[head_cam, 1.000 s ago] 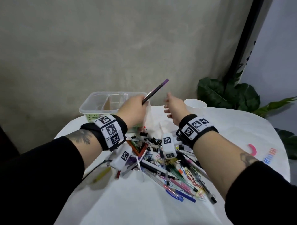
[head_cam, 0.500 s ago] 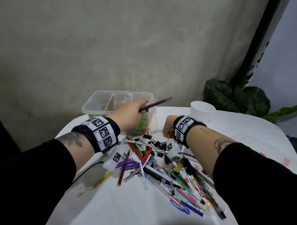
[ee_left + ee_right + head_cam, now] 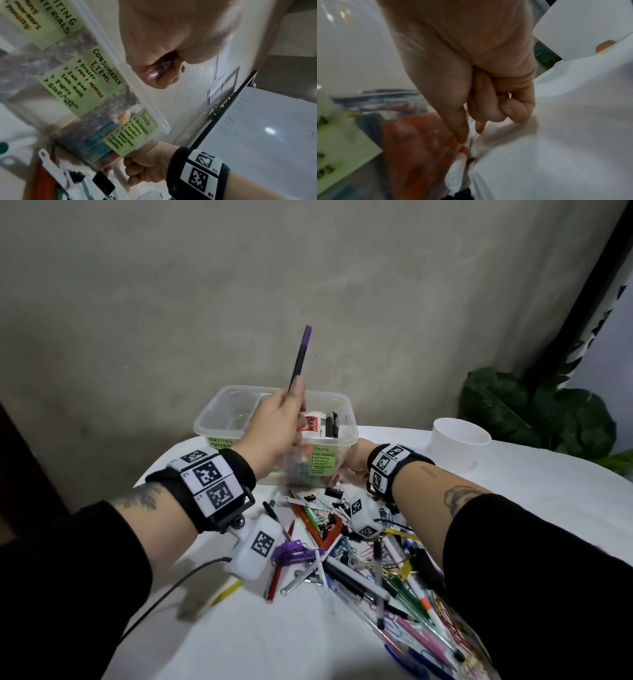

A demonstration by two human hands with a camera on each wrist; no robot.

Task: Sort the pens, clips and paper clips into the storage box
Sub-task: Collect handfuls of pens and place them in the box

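Note:
My left hand (image 3: 294, 402) grips a purple and black pen (image 3: 299, 357) by its lower end and holds it nearly upright above the clear storage box (image 3: 219, 409). In the left wrist view the pen's glittery end (image 3: 154, 73) shows inside the curled left hand (image 3: 161, 70). My right hand (image 3: 352, 467) is low on the table at the box's front right corner, fingers curled. In the right wrist view its thumb and forefinger (image 3: 471, 132) pinch the tip of a white pen with an orange band (image 3: 458, 166). A pile of pens, binder clips and paper clips (image 3: 359, 559) lies in front of the box.
The box (image 3: 102, 81) carries green labels for writing materials, consumable items and tools; its right compartment holds several items (image 3: 325, 422). A white cup (image 3: 459, 440) stands right of it, a leafy plant (image 3: 534, 412) behind. The round table (image 3: 274, 638) has a white cloth.
My left hand has swung the purple pen from a flat slant to nearly upright above the box. My right hand has come down from mid-air to the table by the box's corner.

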